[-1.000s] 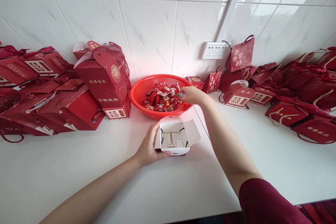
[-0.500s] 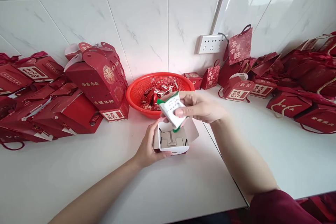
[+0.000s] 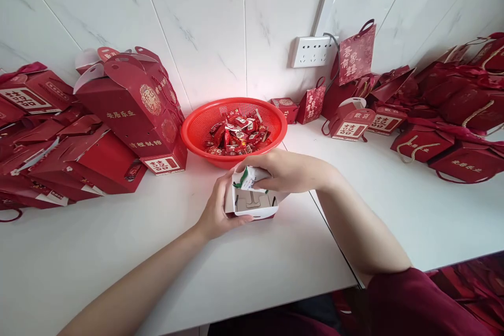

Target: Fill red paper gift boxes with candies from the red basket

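Note:
An open gift box (image 3: 258, 212), white inside and dark red outside, rests on the white table. My left hand (image 3: 220, 209) grips its left side, thumb along the front edge. Between the fingers of my right hand (image 3: 289, 170) is a small white packet with green ends (image 3: 251, 177), tilted at the back of the box opening. The box floor shows below the packet. My right hand covers part of the packet and the box's back flap. Just behind the hands stands a red plastic basket (image 3: 189, 134) holding a heap of red-wrapped sweets (image 3: 236, 134).
Tall red gift boxes (image 3: 126, 110) and piled red boxes (image 3: 86, 168) stand at the left. On the right are more red boxes (image 3: 429, 142) and a small handled box (image 3: 350, 121). A white power strip (image 3: 313, 51) is on the tiled wall. A seam crosses the table (image 3: 189, 278).
My right hand has lowered the white packet from above the box to its opening. My left hand keeps its grip on the box. The view has shifted slightly.

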The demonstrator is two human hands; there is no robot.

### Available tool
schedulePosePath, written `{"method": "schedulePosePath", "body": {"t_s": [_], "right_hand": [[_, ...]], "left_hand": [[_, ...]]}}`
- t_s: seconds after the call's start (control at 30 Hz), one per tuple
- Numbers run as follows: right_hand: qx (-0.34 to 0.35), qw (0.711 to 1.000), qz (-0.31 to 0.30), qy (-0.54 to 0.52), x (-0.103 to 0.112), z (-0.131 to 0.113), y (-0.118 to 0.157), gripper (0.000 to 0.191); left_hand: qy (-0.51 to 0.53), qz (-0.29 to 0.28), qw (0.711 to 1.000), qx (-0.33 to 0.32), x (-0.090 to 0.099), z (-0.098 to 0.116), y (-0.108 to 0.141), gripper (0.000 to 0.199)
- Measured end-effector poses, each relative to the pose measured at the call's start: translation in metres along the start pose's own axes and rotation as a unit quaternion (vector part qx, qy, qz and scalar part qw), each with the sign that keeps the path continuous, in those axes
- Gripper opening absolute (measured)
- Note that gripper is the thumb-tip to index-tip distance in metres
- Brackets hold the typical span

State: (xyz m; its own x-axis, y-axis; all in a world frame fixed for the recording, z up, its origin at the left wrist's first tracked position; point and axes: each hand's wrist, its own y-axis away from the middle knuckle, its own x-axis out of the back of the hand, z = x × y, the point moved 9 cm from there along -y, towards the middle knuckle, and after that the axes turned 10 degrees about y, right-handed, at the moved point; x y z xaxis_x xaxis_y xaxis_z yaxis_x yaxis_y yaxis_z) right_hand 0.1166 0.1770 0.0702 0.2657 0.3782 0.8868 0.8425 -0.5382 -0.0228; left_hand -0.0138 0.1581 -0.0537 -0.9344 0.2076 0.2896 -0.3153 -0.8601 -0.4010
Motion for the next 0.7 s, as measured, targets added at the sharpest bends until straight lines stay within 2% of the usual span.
{"method": "schedulePosePath", "body": {"t_s": [0.1, 0.17, 0.27, 0.4, 0.5, 0.6, 0.7], "right_hand": [[-0.001, 0.999, -0.051, 0.003, -0.015, 0.007, -0.005, 0.024], [0.002, 0.998, -0.057, 0.003, -0.018, 0.008, -0.007, 0.02], [-0.002, 0.999, -0.021, 0.033, -0.008, 0.006, -0.005, 0.018], [-0.021, 0.998, 0.017, 0.049, 0.004, 0.002, 0.0, 0.025], [-0.015, 0.998, 0.039, 0.049, 0.01, -0.003, 0.003, 0.029], [-0.008, 0.998, 0.04, 0.055, 0.012, -0.006, 0.005, 0.028], [-0.002, 0.999, 0.03, 0.043, 0.011, -0.008, 0.007, 0.03]], "left_hand": [[0.003, -0.007, 1.0, 0.009, -0.001, -0.002, 0.0, 0.11], [0.004, -0.007, 1.0, 0.009, -0.001, -0.003, 0.001, 0.111], [-0.011, -0.007, 1.0, -0.004, 0.0, 0.002, 0.001, 0.114], [-0.064, -0.005, 0.998, -0.01, 0.0, 0.009, 0.001, 0.106], [-0.085, 0.001, 0.995, -0.047, 0.0, 0.014, 0.002, 0.103], [-0.131, 0.068, 0.982, -0.119, 0.012, 0.029, 0.006, 0.092], [-0.204, 0.148, 0.949, -0.191, 0.028, 0.064, 0.006, 0.067]]}}
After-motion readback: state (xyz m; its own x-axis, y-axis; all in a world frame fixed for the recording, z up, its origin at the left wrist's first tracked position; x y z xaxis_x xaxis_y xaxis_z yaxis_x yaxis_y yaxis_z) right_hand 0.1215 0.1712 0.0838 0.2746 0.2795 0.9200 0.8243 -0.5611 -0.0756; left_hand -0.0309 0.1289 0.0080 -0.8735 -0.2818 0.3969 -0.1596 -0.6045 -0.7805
